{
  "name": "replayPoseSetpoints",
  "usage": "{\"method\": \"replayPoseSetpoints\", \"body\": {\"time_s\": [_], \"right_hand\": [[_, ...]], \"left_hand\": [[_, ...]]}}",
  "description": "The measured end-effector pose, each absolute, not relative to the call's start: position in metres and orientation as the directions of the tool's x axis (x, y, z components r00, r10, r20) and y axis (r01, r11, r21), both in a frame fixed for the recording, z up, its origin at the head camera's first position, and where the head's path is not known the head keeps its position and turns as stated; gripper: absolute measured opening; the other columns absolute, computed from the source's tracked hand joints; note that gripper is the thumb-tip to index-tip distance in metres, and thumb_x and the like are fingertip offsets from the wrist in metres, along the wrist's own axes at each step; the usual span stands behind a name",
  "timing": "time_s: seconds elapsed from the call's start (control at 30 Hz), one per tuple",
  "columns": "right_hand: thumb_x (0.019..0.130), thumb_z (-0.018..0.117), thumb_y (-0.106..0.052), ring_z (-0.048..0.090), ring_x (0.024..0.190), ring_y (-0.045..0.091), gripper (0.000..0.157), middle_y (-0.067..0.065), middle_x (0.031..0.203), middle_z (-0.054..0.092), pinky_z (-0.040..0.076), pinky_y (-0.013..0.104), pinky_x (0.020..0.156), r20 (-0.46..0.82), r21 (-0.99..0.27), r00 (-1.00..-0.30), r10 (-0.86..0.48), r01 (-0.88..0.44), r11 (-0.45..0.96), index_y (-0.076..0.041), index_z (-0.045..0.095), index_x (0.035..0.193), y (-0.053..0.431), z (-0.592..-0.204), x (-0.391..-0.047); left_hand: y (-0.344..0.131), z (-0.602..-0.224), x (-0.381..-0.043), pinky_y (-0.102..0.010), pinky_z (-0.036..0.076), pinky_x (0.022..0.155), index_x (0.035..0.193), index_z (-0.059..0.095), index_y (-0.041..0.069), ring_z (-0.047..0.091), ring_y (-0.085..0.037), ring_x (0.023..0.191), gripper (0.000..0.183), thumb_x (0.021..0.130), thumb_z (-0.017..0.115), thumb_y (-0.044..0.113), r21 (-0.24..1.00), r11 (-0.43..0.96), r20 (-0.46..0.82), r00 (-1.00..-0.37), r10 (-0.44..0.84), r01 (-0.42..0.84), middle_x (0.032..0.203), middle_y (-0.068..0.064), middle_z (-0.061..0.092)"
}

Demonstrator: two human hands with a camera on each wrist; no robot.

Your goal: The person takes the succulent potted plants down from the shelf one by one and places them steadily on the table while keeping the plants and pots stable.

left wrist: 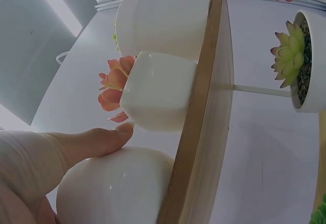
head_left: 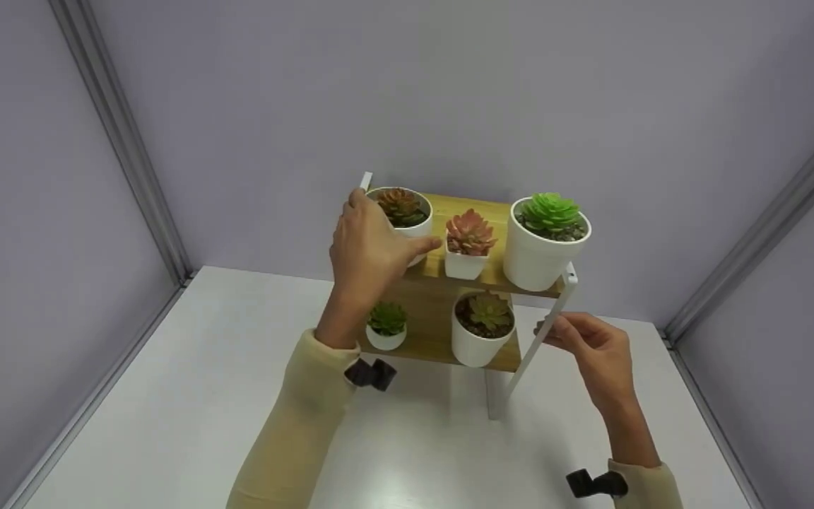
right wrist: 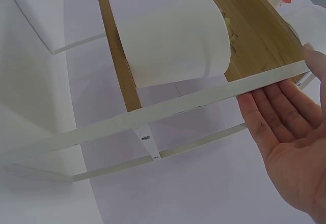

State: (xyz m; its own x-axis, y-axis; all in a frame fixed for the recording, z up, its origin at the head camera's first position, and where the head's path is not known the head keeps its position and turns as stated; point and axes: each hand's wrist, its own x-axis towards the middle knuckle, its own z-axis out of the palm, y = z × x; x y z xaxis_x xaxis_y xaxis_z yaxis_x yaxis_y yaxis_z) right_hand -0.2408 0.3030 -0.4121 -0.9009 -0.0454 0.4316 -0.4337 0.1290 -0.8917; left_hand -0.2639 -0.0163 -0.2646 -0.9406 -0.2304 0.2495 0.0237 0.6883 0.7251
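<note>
A two-tier wooden plant shelf (head_left: 442, 350) with a white metal frame stands against the back wall. At the upper tier's left end, my left hand (head_left: 372, 244) grips a white pot (left wrist: 119, 188) with a reddish-brown succulent (head_left: 398, 206), the thumb along its near side. Beside it sits a small square pot (head_left: 466, 266) with a pink succulent, then a larger white pot (head_left: 541, 258) with a bright green one. My right hand (head_left: 601, 353) holds the frame's white side bar (right wrist: 204, 95) between thumb and fingers; in the head view its fingertips are partly behind the bar.
On the lower tier are a small green plant in a white pot (head_left: 386, 339) and a bigger white pot (head_left: 476, 348) with a yellowish-green succulent. The shelf stands on a white tabletop (head_left: 223, 396). Grey walls with metal corner rails (head_left: 131, 155) enclose it.
</note>
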Motion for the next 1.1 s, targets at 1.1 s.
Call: {"method": "replayPoseSetpoints", "body": {"time_s": [1.1], "right_hand": [[0.095,0.064,-0.013,0.075,0.085,0.023,0.026,0.013,0.093,0.075,0.061,0.035,0.081,0.413,-0.905,-0.910,0.029,-0.406,0.129,0.012,0.067,0.105,0.2997,-0.4176,-0.2497]], "left_hand": [[-0.0177,-0.2620,-0.2663,-0.050,0.052,0.098,0.145,0.034,-0.004,0.059,-0.040,0.121,0.117,0.062,0.086,0.061,0.740,0.665,0.312,-0.928,-0.206,0.101,0.138,-0.021,0.053]]}}
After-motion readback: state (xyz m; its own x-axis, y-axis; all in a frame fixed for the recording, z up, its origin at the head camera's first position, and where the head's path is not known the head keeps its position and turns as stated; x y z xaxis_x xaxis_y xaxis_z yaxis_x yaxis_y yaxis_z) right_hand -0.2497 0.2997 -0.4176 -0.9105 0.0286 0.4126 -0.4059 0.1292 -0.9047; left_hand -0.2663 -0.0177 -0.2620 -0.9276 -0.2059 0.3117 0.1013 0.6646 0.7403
